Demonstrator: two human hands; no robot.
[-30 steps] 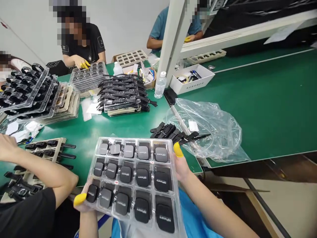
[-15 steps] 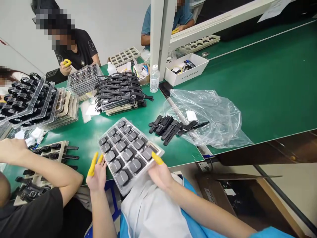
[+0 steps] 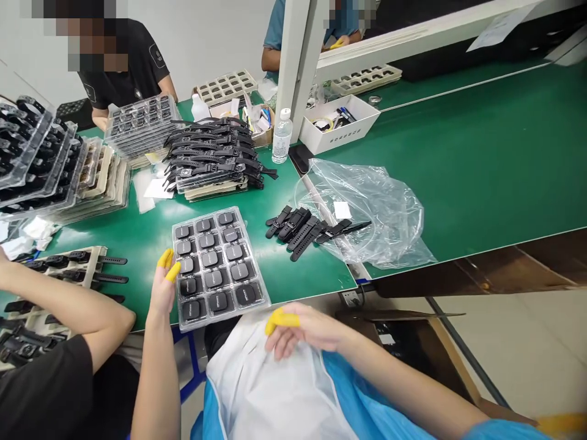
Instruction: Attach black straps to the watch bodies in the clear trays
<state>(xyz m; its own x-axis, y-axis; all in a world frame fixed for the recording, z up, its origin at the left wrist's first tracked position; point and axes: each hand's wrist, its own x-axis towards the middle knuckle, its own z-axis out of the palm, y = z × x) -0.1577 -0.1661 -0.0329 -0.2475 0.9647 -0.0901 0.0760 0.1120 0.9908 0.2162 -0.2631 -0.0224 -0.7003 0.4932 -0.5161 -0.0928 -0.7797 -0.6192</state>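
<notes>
A clear plastic tray (image 3: 266, 293) holds rows of dark square pieces, probably watch bodies, each in its own pocket. It lies on the green table with its near end at the front edge. My left hand (image 3: 163, 287), with yellow finger covers, is at the tray's left rim, fingers stretched; whether it touches is hard to tell. My right hand (image 3: 298, 330) hangs over my lap near the tray's lower right corner, loosely bent, thumb and finger in yellow covers, nothing visible in it. Black watch straps (image 3: 302, 229) lie in a loose pile right of the tray.
A crumpled clear plastic bag (image 3: 380, 214) lies right of the straps. Behind stand a stack of strapped trays (image 3: 211, 153), a bottle (image 3: 282, 137) and a white box (image 3: 339, 131). A co-worker's arm (image 3: 68, 293) is close on my left. More stacked trays (image 3: 41, 153) stand beyond.
The tray has gone from tilted between both hands to lying on the table. My right hand has let go and drawn back toward my lap. My left hand stays by the left rim.
</notes>
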